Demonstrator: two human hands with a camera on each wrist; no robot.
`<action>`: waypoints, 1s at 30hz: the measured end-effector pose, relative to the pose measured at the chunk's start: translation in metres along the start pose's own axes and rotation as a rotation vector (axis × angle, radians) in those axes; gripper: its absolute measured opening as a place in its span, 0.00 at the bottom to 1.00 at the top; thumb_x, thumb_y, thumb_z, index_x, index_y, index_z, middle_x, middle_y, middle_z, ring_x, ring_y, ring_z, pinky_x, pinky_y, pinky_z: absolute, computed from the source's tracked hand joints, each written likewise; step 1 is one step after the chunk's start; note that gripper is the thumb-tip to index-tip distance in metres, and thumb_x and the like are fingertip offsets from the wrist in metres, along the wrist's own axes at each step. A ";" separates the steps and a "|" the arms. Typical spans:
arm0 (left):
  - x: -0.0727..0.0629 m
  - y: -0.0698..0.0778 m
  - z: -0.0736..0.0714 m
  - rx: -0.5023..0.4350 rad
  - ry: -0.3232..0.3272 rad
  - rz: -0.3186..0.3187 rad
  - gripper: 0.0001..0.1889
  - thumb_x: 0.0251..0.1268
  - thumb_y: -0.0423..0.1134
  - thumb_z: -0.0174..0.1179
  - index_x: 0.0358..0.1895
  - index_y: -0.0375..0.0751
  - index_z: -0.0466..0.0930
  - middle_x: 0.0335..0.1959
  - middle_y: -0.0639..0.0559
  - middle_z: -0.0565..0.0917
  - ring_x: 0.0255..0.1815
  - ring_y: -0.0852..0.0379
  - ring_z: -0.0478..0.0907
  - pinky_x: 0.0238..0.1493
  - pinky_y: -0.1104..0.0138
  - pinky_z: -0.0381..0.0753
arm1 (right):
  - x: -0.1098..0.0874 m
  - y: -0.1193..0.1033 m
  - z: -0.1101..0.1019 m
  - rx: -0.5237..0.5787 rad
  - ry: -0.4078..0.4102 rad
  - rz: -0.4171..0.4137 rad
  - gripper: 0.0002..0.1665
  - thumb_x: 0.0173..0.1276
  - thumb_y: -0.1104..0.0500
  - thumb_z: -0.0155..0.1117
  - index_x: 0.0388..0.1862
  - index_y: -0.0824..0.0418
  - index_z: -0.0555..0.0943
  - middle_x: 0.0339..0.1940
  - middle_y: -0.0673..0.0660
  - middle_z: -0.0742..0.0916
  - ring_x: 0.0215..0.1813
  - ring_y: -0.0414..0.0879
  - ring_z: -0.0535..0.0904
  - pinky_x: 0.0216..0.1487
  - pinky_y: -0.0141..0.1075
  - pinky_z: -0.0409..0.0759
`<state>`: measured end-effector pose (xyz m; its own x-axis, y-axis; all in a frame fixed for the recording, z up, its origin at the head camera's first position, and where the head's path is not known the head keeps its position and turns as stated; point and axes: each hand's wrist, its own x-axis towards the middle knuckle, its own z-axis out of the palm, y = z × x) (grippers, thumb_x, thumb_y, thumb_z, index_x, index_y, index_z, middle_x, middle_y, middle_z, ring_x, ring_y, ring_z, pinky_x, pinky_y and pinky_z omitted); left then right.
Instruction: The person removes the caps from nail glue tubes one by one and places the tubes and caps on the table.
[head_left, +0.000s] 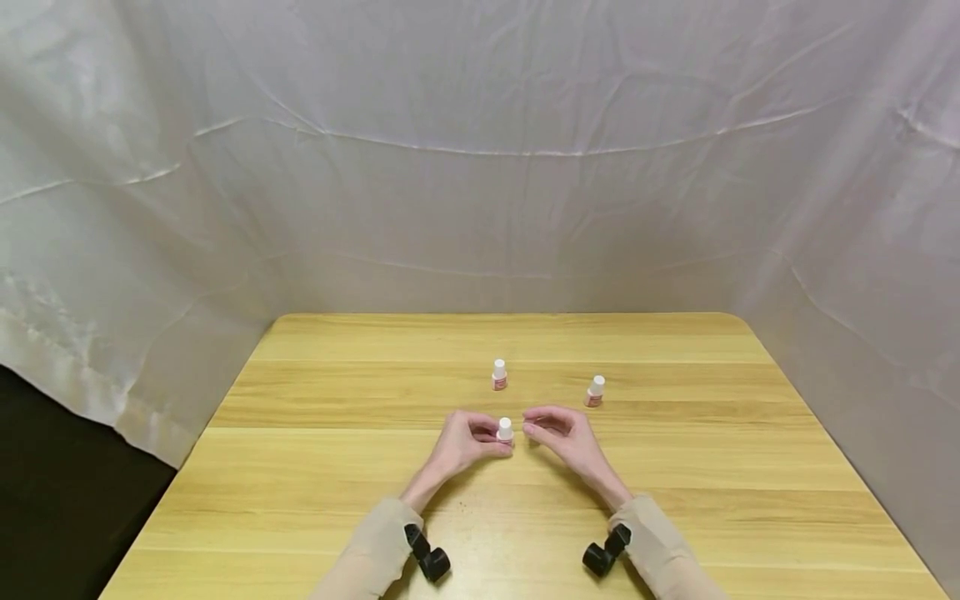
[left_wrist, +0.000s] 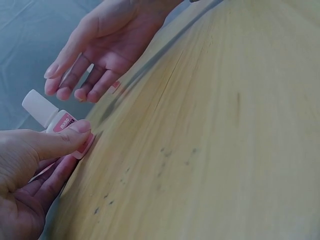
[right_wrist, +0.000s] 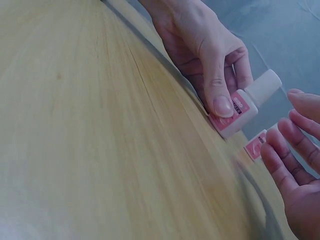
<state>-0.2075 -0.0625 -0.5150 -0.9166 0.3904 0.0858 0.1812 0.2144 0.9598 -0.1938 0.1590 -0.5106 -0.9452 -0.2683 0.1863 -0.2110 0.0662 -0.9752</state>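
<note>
Taking 12 o'clock as the far edge of the wooden worktop (head_left: 735, 508), we are seeing the left hand (head_left: 461, 447) with its grip grasping a small white-capped bottle with a pink label (head_left: 505, 432), the thumb pressing the near side and the fingers backing the far side. This held bottle is lying at roughly 3 o'clock from the left hand, near the centre line of the worktop, and its long axis is running close to vertical with the cap pointing up; whether its base is touching the wood, we are not able to tell. The right hand (head_left: 566, 435) is hovering at 3 o'clock from that bottle, just beside it but apart, its grip released, the fingers bending loosely towards 9 o'clock around nothing. We are judging that the coming move is turning on this narrow sideways gap, the cap facing up between the two sets of fingertips. Two matching bottles are standing beyond: the far bottle (head_left: 499, 376) at 12 o'clock from the held one, the outlying bottle (head_left: 595, 392) at about 2 o'clock. For the outlying bottle, the right hand is clearly being the nearer, with that bottle standing at about 1 o'clock from it.
</note>
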 end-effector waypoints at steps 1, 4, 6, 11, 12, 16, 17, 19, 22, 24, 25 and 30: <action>0.000 0.001 0.000 -0.002 -0.003 -0.003 0.16 0.49 0.27 0.76 0.43 0.30 0.87 0.39 0.35 0.90 0.39 0.49 0.90 0.42 0.70 0.89 | 0.000 0.000 0.000 0.002 0.002 -0.003 0.18 0.67 0.69 0.66 0.54 0.76 0.80 0.53 0.79 0.84 0.46 0.33 0.85 0.51 0.25 0.84; 0.001 0.002 0.002 -0.006 -0.008 -0.003 0.15 0.49 0.27 0.76 0.43 0.30 0.87 0.39 0.35 0.90 0.39 0.49 0.90 0.43 0.71 0.88 | 0.001 0.000 0.002 0.015 0.006 -0.016 0.17 0.67 0.71 0.66 0.54 0.76 0.80 0.52 0.79 0.83 0.45 0.31 0.84 0.50 0.25 0.84; 0.001 0.001 0.003 -0.005 -0.006 -0.005 0.15 0.49 0.27 0.76 0.43 0.30 0.87 0.39 0.35 0.90 0.39 0.48 0.90 0.43 0.71 0.88 | 0.001 0.000 0.003 0.020 0.003 -0.025 0.18 0.66 0.70 0.66 0.54 0.76 0.80 0.51 0.79 0.84 0.45 0.32 0.85 0.50 0.26 0.85; 0.002 0.001 0.005 0.001 -0.004 0.007 0.16 0.49 0.27 0.76 0.44 0.30 0.87 0.40 0.34 0.90 0.40 0.47 0.90 0.43 0.71 0.88 | 0.003 -0.001 0.005 0.007 -0.002 -0.014 0.20 0.66 0.65 0.69 0.55 0.74 0.80 0.52 0.75 0.85 0.47 0.36 0.86 0.53 0.27 0.84; 0.002 0.001 0.005 0.001 -0.005 0.010 0.16 0.49 0.27 0.76 0.44 0.30 0.87 0.40 0.34 0.90 0.40 0.47 0.90 0.43 0.71 0.88 | 0.003 -0.002 0.006 0.004 -0.002 -0.013 0.20 0.66 0.65 0.69 0.55 0.73 0.80 0.52 0.75 0.86 0.47 0.37 0.86 0.53 0.27 0.84; 0.003 0.002 0.006 0.000 -0.004 0.024 0.15 0.49 0.27 0.76 0.43 0.29 0.87 0.41 0.33 0.89 0.41 0.43 0.90 0.43 0.71 0.88 | 0.004 -0.003 0.009 0.007 -0.007 -0.020 0.20 0.66 0.64 0.70 0.54 0.73 0.81 0.50 0.74 0.86 0.46 0.39 0.86 0.52 0.28 0.84; 0.003 0.002 0.007 -0.001 -0.003 0.028 0.15 0.49 0.27 0.76 0.43 0.29 0.87 0.41 0.33 0.89 0.41 0.42 0.89 0.43 0.71 0.88 | 0.005 -0.003 0.010 0.013 -0.010 -0.025 0.20 0.66 0.65 0.70 0.54 0.73 0.81 0.50 0.75 0.86 0.46 0.40 0.86 0.51 0.28 0.85; 0.003 0.002 0.007 0.003 -0.001 0.033 0.15 0.49 0.27 0.76 0.43 0.30 0.87 0.41 0.32 0.89 0.42 0.40 0.89 0.43 0.71 0.88 | 0.006 -0.002 0.012 0.023 -0.015 -0.033 0.19 0.65 0.66 0.70 0.53 0.74 0.81 0.49 0.76 0.85 0.45 0.40 0.86 0.50 0.28 0.85; 0.003 0.001 0.007 0.011 0.004 0.038 0.15 0.49 0.27 0.76 0.43 0.30 0.87 0.41 0.33 0.89 0.41 0.40 0.89 0.43 0.71 0.88 | 0.007 -0.002 0.014 0.028 -0.020 -0.033 0.19 0.65 0.67 0.70 0.52 0.75 0.81 0.48 0.77 0.85 0.42 0.38 0.86 0.48 0.28 0.86; 0.004 0.000 0.008 0.023 0.006 0.037 0.14 0.50 0.28 0.76 0.42 0.30 0.88 0.40 0.33 0.90 0.41 0.42 0.89 0.43 0.72 0.88 | 0.007 -0.002 0.015 0.021 -0.017 -0.023 0.19 0.64 0.68 0.71 0.52 0.75 0.81 0.48 0.77 0.85 0.41 0.37 0.85 0.46 0.28 0.86; 0.004 0.000 0.008 0.026 0.006 0.035 0.14 0.50 0.28 0.76 0.42 0.30 0.88 0.40 0.34 0.90 0.40 0.44 0.90 0.43 0.72 0.88 | 0.007 -0.002 0.016 0.012 -0.014 -0.017 0.19 0.63 0.67 0.71 0.52 0.74 0.81 0.47 0.76 0.85 0.40 0.36 0.85 0.45 0.28 0.86; 0.005 -0.001 0.008 0.043 0.010 0.039 0.13 0.50 0.29 0.76 0.41 0.31 0.88 0.39 0.35 0.90 0.39 0.49 0.90 0.43 0.72 0.88 | 0.008 -0.004 0.019 -0.027 0.006 0.004 0.19 0.59 0.66 0.75 0.49 0.72 0.83 0.43 0.73 0.86 0.37 0.36 0.83 0.43 0.27 0.85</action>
<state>-0.2094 -0.0538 -0.5182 -0.9119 0.3906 0.1262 0.2322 0.2375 0.9432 -0.1954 0.1382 -0.5075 -0.9474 -0.2626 0.1827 -0.2134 0.0931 -0.9725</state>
